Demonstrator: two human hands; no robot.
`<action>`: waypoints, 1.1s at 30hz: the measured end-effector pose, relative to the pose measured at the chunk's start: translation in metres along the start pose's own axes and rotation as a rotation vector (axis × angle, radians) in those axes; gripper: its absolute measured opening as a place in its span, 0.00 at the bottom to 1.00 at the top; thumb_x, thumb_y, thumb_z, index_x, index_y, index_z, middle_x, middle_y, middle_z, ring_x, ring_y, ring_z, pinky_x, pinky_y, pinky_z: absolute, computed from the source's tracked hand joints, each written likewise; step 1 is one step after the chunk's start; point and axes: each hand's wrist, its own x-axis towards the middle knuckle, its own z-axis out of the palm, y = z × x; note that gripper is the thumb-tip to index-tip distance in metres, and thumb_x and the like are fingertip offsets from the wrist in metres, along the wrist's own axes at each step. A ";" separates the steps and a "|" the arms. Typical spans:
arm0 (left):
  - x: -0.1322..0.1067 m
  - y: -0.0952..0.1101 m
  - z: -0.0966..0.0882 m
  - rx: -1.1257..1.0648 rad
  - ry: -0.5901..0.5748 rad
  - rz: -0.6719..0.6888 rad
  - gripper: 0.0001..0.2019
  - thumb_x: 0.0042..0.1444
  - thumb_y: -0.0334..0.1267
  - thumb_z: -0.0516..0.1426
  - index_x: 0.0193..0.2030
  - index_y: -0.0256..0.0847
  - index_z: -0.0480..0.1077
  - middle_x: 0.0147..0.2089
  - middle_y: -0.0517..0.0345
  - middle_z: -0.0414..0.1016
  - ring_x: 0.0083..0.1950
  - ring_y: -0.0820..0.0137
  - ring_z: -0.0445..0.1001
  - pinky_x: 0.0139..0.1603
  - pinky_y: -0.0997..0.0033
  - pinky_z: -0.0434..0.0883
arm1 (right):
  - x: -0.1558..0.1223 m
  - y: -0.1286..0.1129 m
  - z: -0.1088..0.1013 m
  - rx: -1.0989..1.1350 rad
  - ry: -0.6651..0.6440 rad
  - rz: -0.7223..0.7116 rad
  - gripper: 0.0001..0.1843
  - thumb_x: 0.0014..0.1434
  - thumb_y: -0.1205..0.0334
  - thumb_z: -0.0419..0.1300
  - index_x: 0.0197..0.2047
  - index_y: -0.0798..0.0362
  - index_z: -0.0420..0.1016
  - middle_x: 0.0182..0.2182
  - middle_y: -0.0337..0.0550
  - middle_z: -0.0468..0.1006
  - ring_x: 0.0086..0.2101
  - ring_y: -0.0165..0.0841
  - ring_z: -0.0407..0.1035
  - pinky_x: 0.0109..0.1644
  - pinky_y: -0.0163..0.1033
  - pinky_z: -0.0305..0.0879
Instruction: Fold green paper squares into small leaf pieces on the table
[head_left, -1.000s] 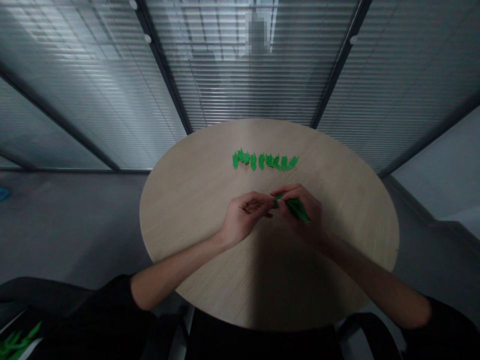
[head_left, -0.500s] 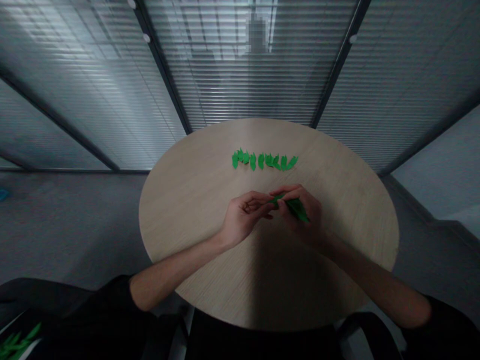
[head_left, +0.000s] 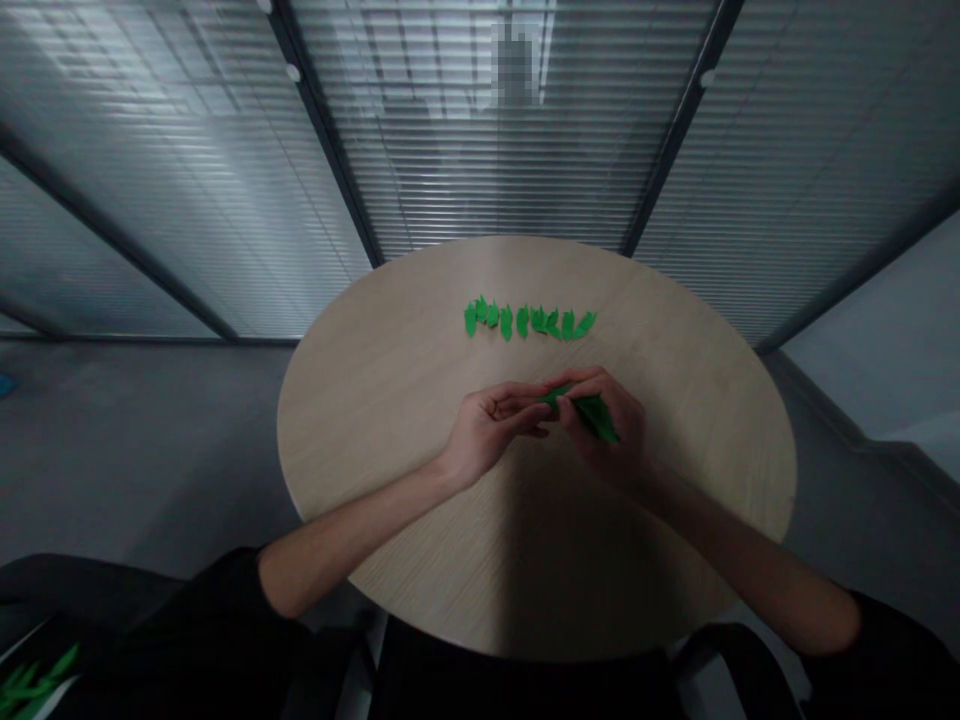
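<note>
- Your left hand point(head_left: 487, 430): thumb and fingertips pinched on the near-left end of a dark-green, leaf-shaped, thin piece point(head_left: 598, 418).
- Your right hand point(head_left: 611, 425): fingers closed around that piece, wide end showing past your thumb; can't tell if it's one piece or two.
- Piece sits between both your hands, above the round, light wood-grain table point(head_left: 375, 400), right of its middle.
- Any print on it: too small and dark to read.
- Beyond your hands, near the far edge: a row of small bright-green leaf-shaped pieces point(head_left: 507, 323), some touching, their markings unreadable too.
- Lower left, beside you: more green leafy pieces point(head_left: 37, 685) by a white edge point(head_left: 58, 700).
- Ahead of you: grey horizontal-slat blinds point(head_left: 487, 180) in dark frames point(head_left: 330, 130).
</note>
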 end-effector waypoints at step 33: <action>-0.001 -0.003 0.001 0.041 0.030 0.057 0.19 0.50 0.49 0.73 0.42 0.37 0.84 0.42 0.49 0.86 0.35 0.66 0.83 0.43 0.63 0.83 | 0.003 -0.006 0.002 0.047 0.032 0.109 0.05 0.65 0.67 0.64 0.40 0.48 0.72 0.40 0.43 0.79 0.40 0.35 0.75 0.45 0.45 0.72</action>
